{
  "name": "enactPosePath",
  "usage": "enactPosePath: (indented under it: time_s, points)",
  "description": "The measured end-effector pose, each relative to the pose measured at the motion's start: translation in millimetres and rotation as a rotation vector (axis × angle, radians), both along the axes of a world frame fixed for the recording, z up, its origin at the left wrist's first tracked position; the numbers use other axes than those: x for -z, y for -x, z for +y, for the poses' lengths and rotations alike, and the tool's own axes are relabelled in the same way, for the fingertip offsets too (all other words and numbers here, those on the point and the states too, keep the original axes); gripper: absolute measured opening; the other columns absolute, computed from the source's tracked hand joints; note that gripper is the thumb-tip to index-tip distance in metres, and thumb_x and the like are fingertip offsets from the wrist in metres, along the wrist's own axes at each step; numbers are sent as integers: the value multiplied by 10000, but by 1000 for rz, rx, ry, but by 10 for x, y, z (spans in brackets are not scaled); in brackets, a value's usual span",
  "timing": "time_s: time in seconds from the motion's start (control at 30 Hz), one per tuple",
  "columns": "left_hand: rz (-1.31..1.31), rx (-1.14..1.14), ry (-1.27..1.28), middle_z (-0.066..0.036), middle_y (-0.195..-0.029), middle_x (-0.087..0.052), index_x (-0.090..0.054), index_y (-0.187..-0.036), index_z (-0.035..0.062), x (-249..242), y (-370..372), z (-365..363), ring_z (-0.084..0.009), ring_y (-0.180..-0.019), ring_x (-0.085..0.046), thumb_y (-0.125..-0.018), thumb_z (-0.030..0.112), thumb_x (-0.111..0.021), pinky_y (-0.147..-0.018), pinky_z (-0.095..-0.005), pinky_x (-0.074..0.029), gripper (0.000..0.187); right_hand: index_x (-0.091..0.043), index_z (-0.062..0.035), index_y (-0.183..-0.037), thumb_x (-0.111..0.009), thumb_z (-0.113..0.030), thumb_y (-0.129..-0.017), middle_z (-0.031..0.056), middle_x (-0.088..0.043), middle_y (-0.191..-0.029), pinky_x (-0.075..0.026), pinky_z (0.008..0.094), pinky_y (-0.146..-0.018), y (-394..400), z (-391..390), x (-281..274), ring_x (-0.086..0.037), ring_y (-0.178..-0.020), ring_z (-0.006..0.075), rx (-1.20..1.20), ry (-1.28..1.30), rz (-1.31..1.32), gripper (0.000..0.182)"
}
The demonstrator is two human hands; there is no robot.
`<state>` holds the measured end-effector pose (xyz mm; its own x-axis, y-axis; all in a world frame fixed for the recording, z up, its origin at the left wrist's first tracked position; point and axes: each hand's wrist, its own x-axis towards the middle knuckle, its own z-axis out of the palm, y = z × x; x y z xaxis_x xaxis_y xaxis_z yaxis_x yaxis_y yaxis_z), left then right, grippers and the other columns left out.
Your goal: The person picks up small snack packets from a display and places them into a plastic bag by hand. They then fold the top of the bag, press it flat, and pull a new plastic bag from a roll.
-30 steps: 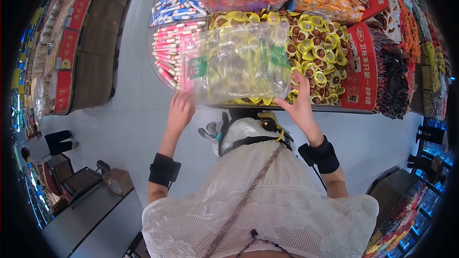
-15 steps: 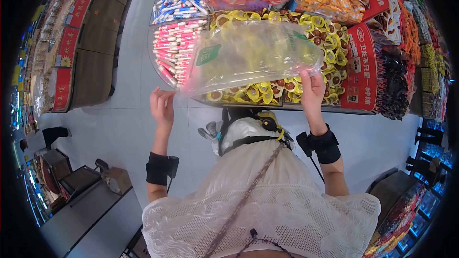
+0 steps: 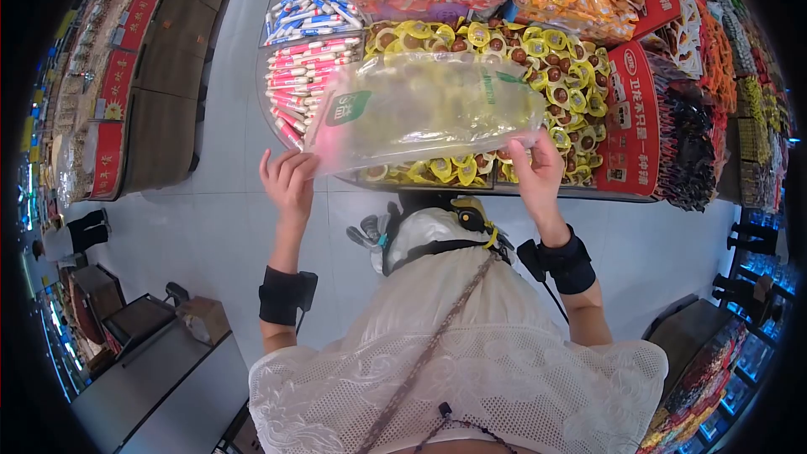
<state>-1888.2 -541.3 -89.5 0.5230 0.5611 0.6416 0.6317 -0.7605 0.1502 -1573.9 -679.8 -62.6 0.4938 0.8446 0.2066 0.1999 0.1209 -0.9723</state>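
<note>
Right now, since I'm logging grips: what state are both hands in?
Left hand: closed, pinching the clear bag at its left end.
Right hand: closed, pinching its right end.

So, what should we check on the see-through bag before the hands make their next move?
1. Left hand has a grip: ok, its fingers pinch the near left corner of the plastic bag.
2. Right hand has a grip: ok, it pinches the near right corner.
3. Bag spread out: ok, it stretches between the two hands.
4. Bag's mouth open: cannot tell, no clear gap shows.
5. Bag lifted off the sweets: cannot tell, it is over the yellow packs, maybe touching.
6. Yellow packs uncovered: not ok, the bag covers many, though those at the right show plainly.
</note>
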Motion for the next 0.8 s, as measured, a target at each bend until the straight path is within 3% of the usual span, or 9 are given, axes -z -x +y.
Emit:
enactPosePath:
  time_s: [0.07, 0.27, 0.37, 0.47, 0.57, 0.67, 0.8]
  points:
    - [7, -49, -31, 13, -779, -567, -576, -778, 101, -36, 44, 51, -170, -837, -532, -602, -20, -591, -910, -413, -303, 214, -504, -14, -821, -556, -16, -762, 46, -537, -760, -388, 217, -630, -45, -20, -38, -491, -697, 96, 11, -89, 32, 79]
    - [192, -194, 94, 27, -942, -553, -561, -858, 140, -42, 17, 110, -167, -941, -491, -598, 50, -630, -919, -427, -288, 283, -481, -13, -806, -560, 26, -719, 81, -518, -786, -386, 234, -649, -30, -84, -121, -493, -705, 147, -144, -199, -162, 124]
    - [98, -75, 256, 5, -1058, -520, -560, -957, 111, -287, -405, -75, -176, -1043, -449, -600, -6, -599, -949, -424, -248, 377, -470, -20, -802, -527, 24, -723, 85, -509, -765, -385, 245, -640, 122, -27, -146, -490, -702, 164, -251, -197, -95, 107]
    - [228, 126, 165, -11, -1061, -531, -559, -978, 92, -217, -599, -130, -176, -1042, -461, -599, 9, -608, -938, -421, -272, 392, -465, -23, -791, -505, 9, -732, 80, -500, -760, -383, 250, -625, 190, 19, -160, -481, -693, 158, -307, -233, 22, 78]
    - [199, 209, 114, -27, -1048, -545, -563, -974, 80, -80, -666, -117, -185, -1016, -485, -602, 29, -604, -915, -417, -308, 377, -473, -22, -762, -534, -27, -732, 58, -486, -708, -376, 233, -595, 187, 57, -187, -464, -646, 134, -249, -99, -282, 68]
    - [281, 211, 28, -30, -1074, -535, -550, -980, 86, -85, -745, -182, -188, -1014, -486, -670, 75, -536, -911, -397, -309, 311, -480, -19, -730, -580, -52, -713, 43, -465, -648, -375, 222, -573, 241, 81, -146, -451, -604, 119, -121, 93, -121, 107]
    - [295, 195, 55, -37, -1088, -532, -553, -994, 80, -65, -690, -181, -187, -1022, -485, -676, 64, -541, -899, -393, -325, 318, -471, -31, -703, -556, -60, -770, -14, -434, -572, -318, 184, -470, -1, 37, -172, -390, -513, 48, 197, 37, 5, 112]
